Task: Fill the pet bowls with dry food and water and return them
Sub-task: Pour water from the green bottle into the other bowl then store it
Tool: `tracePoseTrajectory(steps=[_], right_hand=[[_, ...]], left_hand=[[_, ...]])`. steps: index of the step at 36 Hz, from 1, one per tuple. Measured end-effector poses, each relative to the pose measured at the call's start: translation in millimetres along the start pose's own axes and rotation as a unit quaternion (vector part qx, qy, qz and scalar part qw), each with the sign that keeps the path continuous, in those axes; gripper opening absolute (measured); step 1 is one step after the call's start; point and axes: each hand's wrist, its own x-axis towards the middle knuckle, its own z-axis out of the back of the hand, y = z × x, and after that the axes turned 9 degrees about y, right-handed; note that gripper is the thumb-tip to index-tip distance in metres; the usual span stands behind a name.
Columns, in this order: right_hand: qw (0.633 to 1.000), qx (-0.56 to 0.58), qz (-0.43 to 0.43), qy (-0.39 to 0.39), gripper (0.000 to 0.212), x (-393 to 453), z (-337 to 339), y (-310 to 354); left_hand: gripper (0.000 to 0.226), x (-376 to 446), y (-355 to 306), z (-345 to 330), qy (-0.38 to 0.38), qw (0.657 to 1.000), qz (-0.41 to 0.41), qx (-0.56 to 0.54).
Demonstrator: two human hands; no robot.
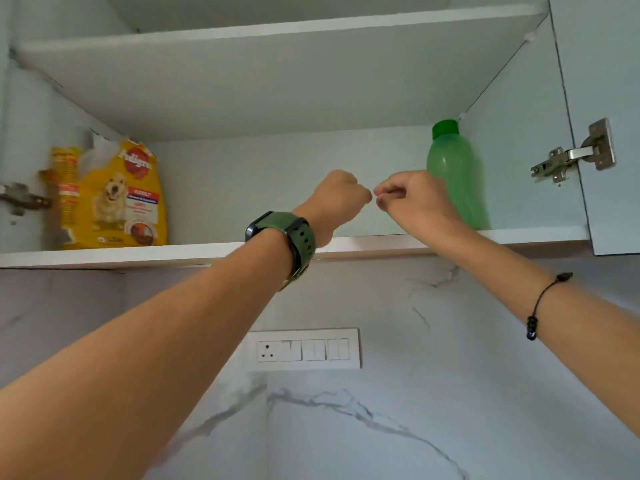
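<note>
A yellow bag of dry dog food [119, 199] stands upright at the left end of the lower cabinet shelf [207, 252]. A green water bottle [455, 174] with a green cap stands at the right end. Both my arms reach up in front of the open cabinet. My left hand [337, 200], with a green watch on its wrist, is curled into a fist and holds nothing. My right hand [412, 199] has its fingers curled too, just left of the bottle and partly covering it. The two hands almost touch in the middle. No pet bowls are in view.
An upper shelf [277, 26] spans the cabinet above. The open right door [609, 133] carries a metal hinge [571, 157]; another hinge [20, 199] sits at the left. A white switch panel [304, 349] is on the marble wall below.
</note>
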Motion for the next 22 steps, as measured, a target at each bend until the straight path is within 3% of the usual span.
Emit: tracePoseTrajectory(steps=[4, 15, 20, 22], right_hand=[[0.996, 0.062, 0.049, 0.033, 0.021, -28, -42, 62], [0.950, 0.209, 0.177, 0.152, 0.017, -75, -165, 247], [0.921, 0.263, 0.235, 0.166, 0.019, -91, -200, 313], [0.910, 0.279, 0.246, 0.181, 0.020, -95, -211, 335]], left_hand=[[0.012, -73, 31, 68, -0.026, 0.999, 0.021, 0.008], [0.030, -267, 60, 236, -0.152, 0.972, 0.140, 0.112], [0.021, -319, 49, 281, -0.244, 0.938, 0.142, 0.200], [0.035, -334, 40, 293, -0.264, 0.916, 0.154, 0.261]])
